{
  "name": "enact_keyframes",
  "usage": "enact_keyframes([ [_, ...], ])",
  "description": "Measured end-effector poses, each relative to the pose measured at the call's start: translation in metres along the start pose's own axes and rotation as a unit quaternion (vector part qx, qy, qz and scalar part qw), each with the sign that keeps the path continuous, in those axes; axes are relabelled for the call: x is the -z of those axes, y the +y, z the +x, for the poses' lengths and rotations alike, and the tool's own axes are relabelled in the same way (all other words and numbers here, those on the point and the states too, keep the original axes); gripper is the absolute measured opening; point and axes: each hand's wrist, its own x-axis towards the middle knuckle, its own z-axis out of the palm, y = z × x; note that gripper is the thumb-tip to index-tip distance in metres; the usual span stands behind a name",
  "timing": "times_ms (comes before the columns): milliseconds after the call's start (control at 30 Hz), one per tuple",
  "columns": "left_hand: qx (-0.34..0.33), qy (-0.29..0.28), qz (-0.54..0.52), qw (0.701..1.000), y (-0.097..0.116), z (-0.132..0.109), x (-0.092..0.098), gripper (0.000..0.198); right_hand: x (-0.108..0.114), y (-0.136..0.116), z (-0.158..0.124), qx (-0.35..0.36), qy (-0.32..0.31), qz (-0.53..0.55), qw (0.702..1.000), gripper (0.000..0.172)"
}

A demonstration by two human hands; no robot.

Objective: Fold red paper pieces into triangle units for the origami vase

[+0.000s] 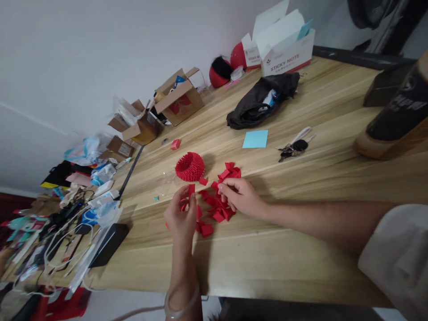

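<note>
Left hand (180, 212) pinches slip (191, 189) | right hand (243, 196) over pile (219, 216), grip unclear | slip's 12 o'clock: bowl (193, 171) | nudge could scatter pile

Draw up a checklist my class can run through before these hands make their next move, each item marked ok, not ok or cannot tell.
1. Left hand grips a red piece: ok, pinched upright.
2. Right hand holds a piece: cannot tell, its grip is unclear beside the loose red pieces.
3. Red ring-shaped model on the table, unheld: ok.
4. Loose red pieces neatly stacked: not ok, scattered.
5. Keys and black bag apart from the loose red pieces: ok.
</note>
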Motion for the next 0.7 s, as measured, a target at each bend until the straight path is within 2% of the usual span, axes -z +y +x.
enact_keyframes([
  [100, -0.013, -0.056, -0.103, 0.993, 0.006, -0.003, -0.001, 0.027, 0.000, -0.001, -0.001, 0.011, -0.013, 0.005, 1.000, 0.026],
  [233, 0.018, -0.116, -0.195, 0.974, 0.012, -0.005, 0.001, 0.032, -0.002, 0.003, -0.001, 0.000, -0.045, 0.026, 0.999, 0.015],
  [467, 0.011, -0.193, -0.225, 0.955, 0.014, -0.006, 0.001, 0.030, -0.002, 0.007, -0.001, -0.004, -0.087, 0.034, 0.996, 0.012],
  [700, 0.032, -0.193, -0.218, 0.956, 0.012, -0.006, 0.001, 0.036, -0.002, 0.004, -0.002, 0.004, -0.087, 0.031, 0.996, 0.013],
])
